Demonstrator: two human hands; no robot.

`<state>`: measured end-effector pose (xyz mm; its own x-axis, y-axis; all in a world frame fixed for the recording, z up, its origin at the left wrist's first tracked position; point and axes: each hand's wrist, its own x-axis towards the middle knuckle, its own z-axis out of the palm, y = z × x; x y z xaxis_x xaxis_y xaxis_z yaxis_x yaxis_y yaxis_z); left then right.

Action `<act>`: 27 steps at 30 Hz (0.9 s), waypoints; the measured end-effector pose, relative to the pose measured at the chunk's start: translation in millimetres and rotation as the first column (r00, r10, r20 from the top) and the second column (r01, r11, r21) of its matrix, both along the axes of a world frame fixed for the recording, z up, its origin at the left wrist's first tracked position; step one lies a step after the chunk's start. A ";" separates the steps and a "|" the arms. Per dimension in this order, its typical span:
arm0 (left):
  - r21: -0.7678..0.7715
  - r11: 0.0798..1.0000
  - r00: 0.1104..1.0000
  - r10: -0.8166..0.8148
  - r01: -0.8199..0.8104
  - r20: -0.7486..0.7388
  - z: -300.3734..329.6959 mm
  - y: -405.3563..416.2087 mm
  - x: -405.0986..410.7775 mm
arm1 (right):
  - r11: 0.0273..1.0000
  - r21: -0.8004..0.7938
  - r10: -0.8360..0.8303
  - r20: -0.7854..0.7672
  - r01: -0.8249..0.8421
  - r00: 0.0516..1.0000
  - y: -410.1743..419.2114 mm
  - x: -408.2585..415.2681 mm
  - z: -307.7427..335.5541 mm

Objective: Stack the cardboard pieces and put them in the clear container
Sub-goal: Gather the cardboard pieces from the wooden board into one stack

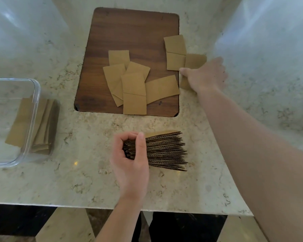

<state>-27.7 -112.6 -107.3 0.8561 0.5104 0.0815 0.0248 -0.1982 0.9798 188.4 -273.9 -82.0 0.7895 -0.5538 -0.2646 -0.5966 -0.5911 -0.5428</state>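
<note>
Left fingers: the left hand (pixel 129 159), low in the centre of the frame, has its fingers (pixel 140 145) curled and clamped on the left end of the stack (pixel 164 151), thumb side hidden behind the knuckles.
Right fingers: the right hand (pixel 205 75), at the right of centre, lies palm down with its thumb tip touching the edge of a piece (pixel 195 61) that overhangs the board (pixel 129 32); whether the other fingers are apart or pinching cannot be told, since the hand covers them and is blurred.
Stack: it stands on edge on the counter (pixel 77 180), flutes facing the camera, its right end fanned out and uneven.
Loose pieces: a cluster (pixel 135 84) overlaps mid-board; a folded pair (pixel 175 53) lies at the board's right edge beside the reaching hand.
Risk, stack: held at one end only, the fanned right end could splay or topple if the left grip eases while attention is on the reach.
Risk, pick: overlapping pieces may drag along together, or the overhanging one may slide off the board rather than lift.
Risk, loading: an uneven stack could catch on the container rim.
Container: the clear container (pixel 34 109) sits at the left edge of the frame, lid off.
Contents: brown pieces (pixel 19 123) show through its wall; more (pixel 45 126) appear at its right side, and whether those lie inside or just outside cannot be told.
</note>
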 end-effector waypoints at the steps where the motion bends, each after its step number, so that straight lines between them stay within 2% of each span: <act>1: -0.004 1.000 1.000 -0.005 0.005 -0.003 0.6 0.3 0.2 | 1.000 0.005 -0.003 -0.035 0.003 0.999 0.7 5.3 1.2; 3: -0.027 0.999 1.000 -0.020 0.020 -0.005 1.2 2.2 0.6 | 0.997 0.078 0.019 -0.046 -0.015 0.999 -5.1 12.3 3.1; 7: -0.053 0.998 0.999 -0.036 0.034 -0.031 -1.7 2.1 -0.7 | 0.949 0.314 -0.048 0.050 0.030 0.998 -11.0 17.3 14.6; 9: -0.047 0.999 0.999 -0.028 0.026 -0.043 -4.1 1.6 -0.9 | 0.925 0.378 0.010 0.041 -0.025 0.999 5.1 28.2 19.7; 12: -0.068 0.997 0.998 -0.030 0.026 -0.050 -3.8 0.3 -1.2 | 0.935 0.298 0.198 0.019 -0.195 0.980 33.1 43.0 14.3; 15: -0.060 0.998 0.998 -0.035 0.032 -0.048 -3.0 0.5 -0.8 | 0.968 0.132 0.212 0.018 -0.212 0.977 42.5 47.2 2.6; 16: -0.053 0.998 0.998 -0.040 0.037 -0.045 -2.7 0.3 -0.7 | 0.971 0.135 0.197 0.025 -0.198 0.980 40.1 46.4 0.6; 19: -0.056 0.998 0.998 -0.046 0.043 -0.054 -3.5 2.1 -0.4 | 0.932 0.326 0.147 0.050 -0.155 0.988 24.5 43.4 11.3; 21: -0.055 0.997 0.997 -0.049 0.046 -0.056 -4.8 2.7 -1.2 | 0.929 0.310 0.161 0.152 -0.202 0.975 12.3 24.4 29.3; 23: -0.061 0.997 0.997 -0.044 0.040 -0.058 -4.8 2.6 -0.9 | 0.924 0.197 0.276 0.256 -0.329 0.927 4.7 -12.8 50.1; 24: -0.070 0.997 0.997 -0.041 0.037 -0.061 -4.7 2.2 -0.6 | 0.894 0.109 0.399 0.251 -0.436 0.882 3.5 -35.5 58.8; 25: -0.078 0.996 0.997 -0.039 0.034 -0.062 -4.7 1.8 -0.5 | 0.821 0.024 0.557 0.191 -0.571 0.808 4.3 -58.7 64.0; 27: -0.072 0.997 0.998 -0.033 0.029 -0.058 -3.8 1.2 -1.1 | 0.566 -0.080 0.819 -0.058 -0.821 0.570 10.7 -100.7 66.0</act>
